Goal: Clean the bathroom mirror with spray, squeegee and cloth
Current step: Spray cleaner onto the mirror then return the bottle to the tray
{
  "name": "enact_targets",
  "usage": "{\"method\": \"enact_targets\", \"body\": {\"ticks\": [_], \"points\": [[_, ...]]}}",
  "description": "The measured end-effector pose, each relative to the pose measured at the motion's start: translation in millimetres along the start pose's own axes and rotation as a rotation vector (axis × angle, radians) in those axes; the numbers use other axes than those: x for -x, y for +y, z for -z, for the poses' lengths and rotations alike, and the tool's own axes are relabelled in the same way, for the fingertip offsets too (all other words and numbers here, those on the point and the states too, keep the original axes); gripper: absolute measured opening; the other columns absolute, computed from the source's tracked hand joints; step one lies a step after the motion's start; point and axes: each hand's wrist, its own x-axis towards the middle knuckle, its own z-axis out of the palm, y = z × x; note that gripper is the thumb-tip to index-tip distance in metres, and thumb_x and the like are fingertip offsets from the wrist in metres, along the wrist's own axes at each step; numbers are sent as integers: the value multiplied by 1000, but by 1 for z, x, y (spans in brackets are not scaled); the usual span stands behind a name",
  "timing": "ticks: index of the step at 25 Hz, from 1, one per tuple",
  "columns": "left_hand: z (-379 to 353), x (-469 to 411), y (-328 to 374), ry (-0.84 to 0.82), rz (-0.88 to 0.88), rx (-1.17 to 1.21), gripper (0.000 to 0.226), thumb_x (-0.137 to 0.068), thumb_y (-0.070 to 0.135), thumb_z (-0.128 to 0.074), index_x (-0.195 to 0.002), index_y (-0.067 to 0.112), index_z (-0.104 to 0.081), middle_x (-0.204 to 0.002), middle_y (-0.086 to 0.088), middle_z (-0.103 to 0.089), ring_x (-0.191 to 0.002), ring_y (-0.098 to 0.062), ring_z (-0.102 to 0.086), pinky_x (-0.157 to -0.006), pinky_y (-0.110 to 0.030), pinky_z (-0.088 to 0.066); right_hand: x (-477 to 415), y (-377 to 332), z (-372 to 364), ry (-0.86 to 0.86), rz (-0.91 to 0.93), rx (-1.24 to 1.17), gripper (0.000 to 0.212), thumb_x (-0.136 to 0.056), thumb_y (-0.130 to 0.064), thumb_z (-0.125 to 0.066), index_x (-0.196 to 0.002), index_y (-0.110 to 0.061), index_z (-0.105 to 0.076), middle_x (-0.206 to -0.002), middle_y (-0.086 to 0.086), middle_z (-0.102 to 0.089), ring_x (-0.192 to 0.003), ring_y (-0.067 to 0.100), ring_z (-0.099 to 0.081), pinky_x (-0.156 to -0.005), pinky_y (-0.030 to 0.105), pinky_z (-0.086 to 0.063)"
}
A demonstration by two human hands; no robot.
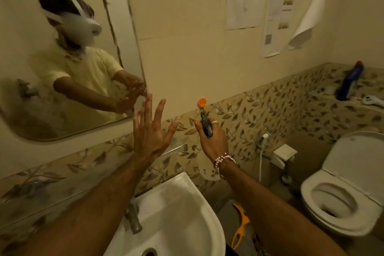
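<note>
The mirror (pixel 22 27) hangs on the wall at the left and reflects a person in a pale yellow shirt; its lower part looks hazy. My left hand (pixel 150 131) is raised with fingers spread, holding nothing, just off the mirror's lower right corner. My right hand (pixel 212 141) is shut on a spray bottle (pixel 206 125) with a dark trigger head and an orange nozzle, its clear body hanging below my wrist. The nozzle points at the tiled wall to the right of the mirror. A yellow-orange tool (pixel 241 224), possibly the squeegee, lies low beside the sink. No cloth is visible.
A white sink (pixel 187 203) with a metal tap (pixel 133 217) sits right below my arms. A toilet (pixel 340 197) with its lid up stands at the right, with a hose sprayer (pixel 264 137) on the wall. A blue bottle (pixel 350 81) stands on the tiled ledge. Papers (pixel 276 21) hang on the wall.
</note>
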Motion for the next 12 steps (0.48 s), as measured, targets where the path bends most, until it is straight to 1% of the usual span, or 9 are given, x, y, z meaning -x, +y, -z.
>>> {"method": "enact_targets", "body": {"ticks": [1,3,5,7,10,12], "points": [[-15,-5,11,-24,-10,6,80,-96,73,-27,-164,32,-17,-174,-5,4,-160,-27,-5,-126,-59,-9,-7,15,6,4,-5,11,36,-90,-68,-48,-95,-35,-61,-78,-8,-68,-68,13,-64,-58,32,-53],[-42,-16,32,-56,-30,26,79,-96,72,-29,-164,31,-17,-174,-5,4,-160,-26,-6,-126,-58,-9,-19,41,16,0,-10,35,37,-91,-67,-49,-98,-32,-59,-83,-7,-68,-71,13,-64,-62,34,-55],[-71,-26,50,-78,-37,39,78,-97,71,-29,-164,31,-17,-174,-4,5,-160,-25,-7,-126,-58,-10,-34,66,23,-23,-10,65,43,-91,-67,-50,-106,-28,-59,-91,-4,-68,-78,18,-65,-66,36,-55],[-100,-35,67,-97,-30,62,78,-97,72,-28,-163,32,-16,-174,-2,6,-160,-24,-9,-126,-58,-12,-49,91,29,-47,-25,94,48,-90,-67,-51,-115,-27,-57,-101,-1,-69,-86,22,-66,-69,38,-55],[-139,-40,91,-115,8,122,78,-97,73,-26,-163,34,-15,-174,0,4,-158,-27,-15,-125,-59,-16,-66,125,36,-79,-57,132,58,-90,-67,-52,-129,-24,-51,-114,1,-67,-95,23,-66,-74,39,-56],[-160,-37,103,-130,38,155,77,-97,73,-26,-163,34,-15,-174,0,1,-156,-30,-20,-123,-60,-21,-72,147,38,-139,-82,110,58,-90,-64,-56,-131,-24,-47,-119,2,-65,-98,22,-67,-77,41,-56]]}}
